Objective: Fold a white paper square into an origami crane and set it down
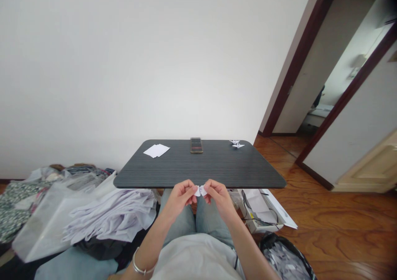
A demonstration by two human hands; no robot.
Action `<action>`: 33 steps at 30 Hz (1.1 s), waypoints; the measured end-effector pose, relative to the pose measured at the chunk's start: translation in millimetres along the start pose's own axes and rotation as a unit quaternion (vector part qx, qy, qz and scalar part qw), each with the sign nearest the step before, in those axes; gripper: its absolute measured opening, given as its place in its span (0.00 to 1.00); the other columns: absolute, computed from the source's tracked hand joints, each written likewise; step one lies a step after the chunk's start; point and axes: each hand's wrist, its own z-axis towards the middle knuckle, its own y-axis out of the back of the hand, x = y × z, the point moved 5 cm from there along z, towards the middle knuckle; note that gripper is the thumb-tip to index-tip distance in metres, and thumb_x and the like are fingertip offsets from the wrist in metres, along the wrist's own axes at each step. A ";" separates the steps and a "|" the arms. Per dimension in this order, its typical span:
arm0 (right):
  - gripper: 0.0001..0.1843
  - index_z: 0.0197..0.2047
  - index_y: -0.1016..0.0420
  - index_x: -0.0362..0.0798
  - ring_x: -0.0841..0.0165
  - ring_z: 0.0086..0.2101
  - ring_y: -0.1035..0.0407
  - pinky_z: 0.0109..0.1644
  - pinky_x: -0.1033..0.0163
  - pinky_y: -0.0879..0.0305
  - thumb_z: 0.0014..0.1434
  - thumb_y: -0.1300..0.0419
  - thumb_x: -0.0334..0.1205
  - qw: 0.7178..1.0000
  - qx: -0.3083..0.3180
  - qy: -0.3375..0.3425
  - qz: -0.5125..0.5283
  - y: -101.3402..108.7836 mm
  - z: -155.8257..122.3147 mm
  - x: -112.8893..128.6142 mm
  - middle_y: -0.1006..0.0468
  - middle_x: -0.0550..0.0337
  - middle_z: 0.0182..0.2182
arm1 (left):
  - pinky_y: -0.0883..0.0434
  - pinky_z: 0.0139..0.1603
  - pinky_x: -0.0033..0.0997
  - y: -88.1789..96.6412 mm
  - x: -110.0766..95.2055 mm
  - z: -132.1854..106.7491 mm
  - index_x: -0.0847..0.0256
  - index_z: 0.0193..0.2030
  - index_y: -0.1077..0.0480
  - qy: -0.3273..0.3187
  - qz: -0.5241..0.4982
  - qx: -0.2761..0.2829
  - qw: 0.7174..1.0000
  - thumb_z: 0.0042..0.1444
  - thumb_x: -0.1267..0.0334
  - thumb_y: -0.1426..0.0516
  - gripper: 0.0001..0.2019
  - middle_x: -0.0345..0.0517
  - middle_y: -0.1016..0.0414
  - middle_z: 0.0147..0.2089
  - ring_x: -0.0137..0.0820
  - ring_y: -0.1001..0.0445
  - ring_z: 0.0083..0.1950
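Note:
Between my two hands is a small piece of folded white paper, held just in front of the table's near edge, above my lap. My left hand pinches its left side between thumb and fingers. On the other side, my right hand pinches the right part the same way. The fingertips cover much of the paper, so its full shape is hidden. Two white folded paper cranes sit at the far right of the dark table. White paper sheets lie at the table's far left.
A phone lies at the back middle of the table. Piled white cloth and plastic bags are on the left. To the right stand an open box with cables and a black bag of paper scraps. A white wall rises behind the table.

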 end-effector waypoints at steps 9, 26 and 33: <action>0.16 0.21 0.36 0.46 0.78 0.16 0.46 0.19 0.72 0.50 0.51 0.39 0.47 0.999 0.014 -0.002 0.039 -0.6 -1.3 -2.8 0.37 0.69 0.15 | 0.50 0.19 0.21 -2.7 -2.1 -1.9 0.63 0.23 0.38 0.011 -0.014 0.008 1.000 0.49 0.51 0.42 0.17 0.35 0.36 0.16 0.20 0.45 0.17; 0.20 0.20 0.40 0.46 0.81 0.11 0.52 0.14 0.72 0.60 0.51 0.40 0.52 0.999 0.022 -0.030 -0.020 6.7 -0.5 -5.0 0.39 0.70 0.12 | 0.54 0.18 0.22 3.5 -4.6 -1.7 0.62 0.23 0.40 0.012 0.008 0.022 1.000 0.48 0.49 0.42 0.19 0.33 0.40 0.14 0.19 0.50 0.16; 0.20 0.21 0.40 0.46 0.81 0.11 0.53 0.13 0.73 0.60 0.52 0.40 0.51 0.999 0.023 -0.031 -0.028 9.0 -0.5 -4.5 0.39 0.71 0.11 | 0.54 0.18 0.22 5.9 -6.4 -2.0 0.62 0.23 0.41 0.009 0.013 0.033 0.999 0.48 0.48 0.42 0.19 0.33 0.40 0.14 0.18 0.50 0.16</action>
